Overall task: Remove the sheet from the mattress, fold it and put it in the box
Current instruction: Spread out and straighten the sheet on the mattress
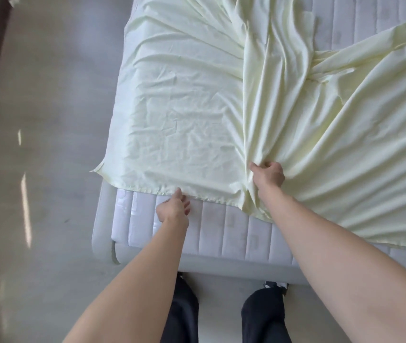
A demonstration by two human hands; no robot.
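**Sheet gathered at the foot of the mattress, both hands on it**

My right hand (268, 175) is clenched round a bunch of the sheet (184, 107), fingers curled into the cloth just in from the mattress's near edge. Creases fan out from that fist across the mattress (221, 226), so I judge it is drawing the loose right half toward me to bring it over the flat half.

My left hand (176, 206) sits at the sheet's hem, nearer the mattress's left corner. The thumb and forefinger tips meet the hem and seem to pinch it; the other fingers are loosely spread over the bare quilting. I read this as an anchor, keeping the flat part from sliding while the right hand pulls.

The sheet lies wholly on top of the mattress, untucked. Its left part is spread fairly smooth, one corner poking past the mattress's left side. Its right part is rumpled and heaped, with a fold thrown over toward the far end. Bare quilted mattress shows along the near edge and at the far right.

So removal looks done in effect and folding is only starting. No box is in view.

Beside the mattress on the left is grey floor (48, 144); below its near edge I see dark trouser legs (184, 313).
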